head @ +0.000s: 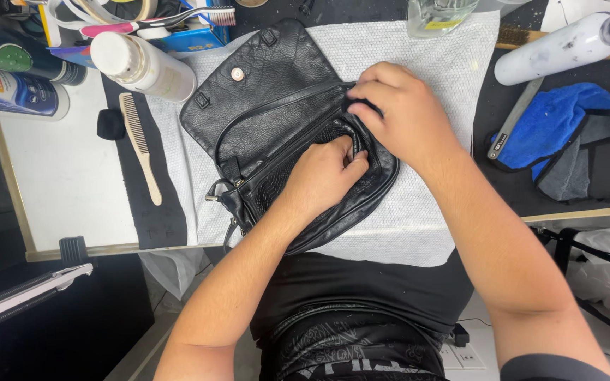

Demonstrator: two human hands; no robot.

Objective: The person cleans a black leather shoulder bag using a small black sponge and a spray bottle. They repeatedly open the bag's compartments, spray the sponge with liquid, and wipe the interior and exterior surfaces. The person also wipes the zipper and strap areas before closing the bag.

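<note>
Both bare forearms reach forward and converge; the left hand [323, 176] is curled, fingers tucked down, while the right hand [400, 113] arches just beside it, fingers bent inward.

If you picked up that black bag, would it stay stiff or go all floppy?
Probably floppy: the black leather bag wrinkles and dents under the left hand and right hand. Its open flap lies flat, so it would likely droop. The thin strap would probably dangle.

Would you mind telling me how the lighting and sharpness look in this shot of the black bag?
Head view: even overhead light, soft shadows; mild sheen on the black leather bag; left hand and right hand sharp, no motion blur; white bottle bright, nearly washed out; slight wide-angle bending at edges.
</note>
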